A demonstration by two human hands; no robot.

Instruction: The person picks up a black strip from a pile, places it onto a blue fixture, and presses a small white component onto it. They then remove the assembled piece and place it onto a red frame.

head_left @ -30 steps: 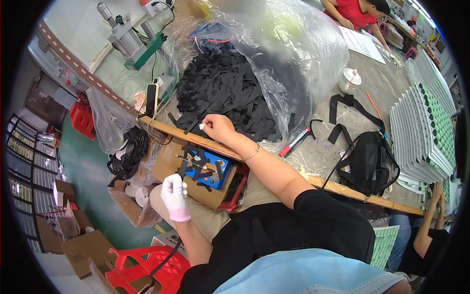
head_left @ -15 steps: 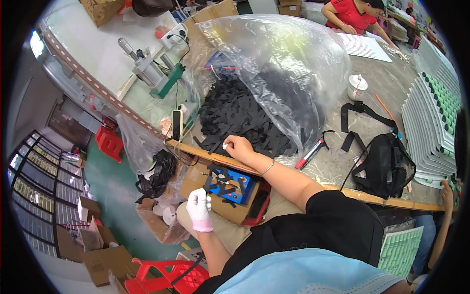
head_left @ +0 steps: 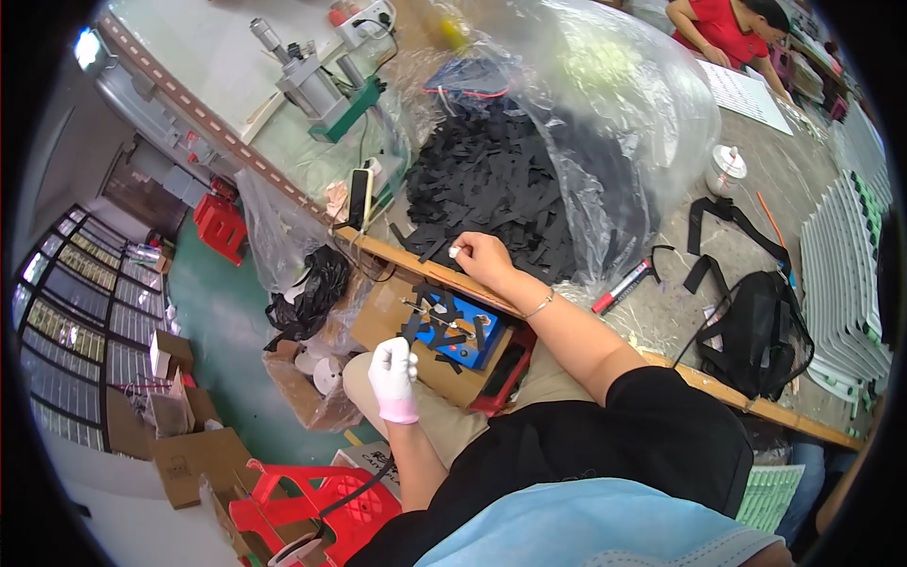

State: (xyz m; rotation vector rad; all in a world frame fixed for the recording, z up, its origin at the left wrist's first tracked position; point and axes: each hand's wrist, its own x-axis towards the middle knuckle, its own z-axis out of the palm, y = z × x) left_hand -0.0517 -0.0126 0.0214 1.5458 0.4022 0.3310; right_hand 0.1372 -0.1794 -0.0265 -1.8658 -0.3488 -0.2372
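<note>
My left hand [head_left: 392,380], in a white glove with a pink cuff, is raised above my lap with its fingers curled closed. A blue device [head_left: 463,333] with metal parts sits just beyond it, black strips lying across its top. My right hand [head_left: 484,262] is at the table's wooden edge, finger and thumb pinched together, with a white cover on a fingertip. It is beside a large heap of black fabric strips [head_left: 491,184]. Whatever either hand holds is too small or hidden to make out.
Clear plastic sheeting [head_left: 605,104] drapes over the heap. A red marker [head_left: 621,286], a black mesh bag [head_left: 756,331] and a lidded white cup [head_left: 726,170] lie to the right. A metal press [head_left: 316,90] stands back left; a red stool [head_left: 326,501] is near left. A co-worker in red [head_left: 723,33] works at far right.
The whole view has shifted, so most table items appear farther right. Both hands remain closed in nearly the same places, the right by the heap and the left before the blue device.
</note>
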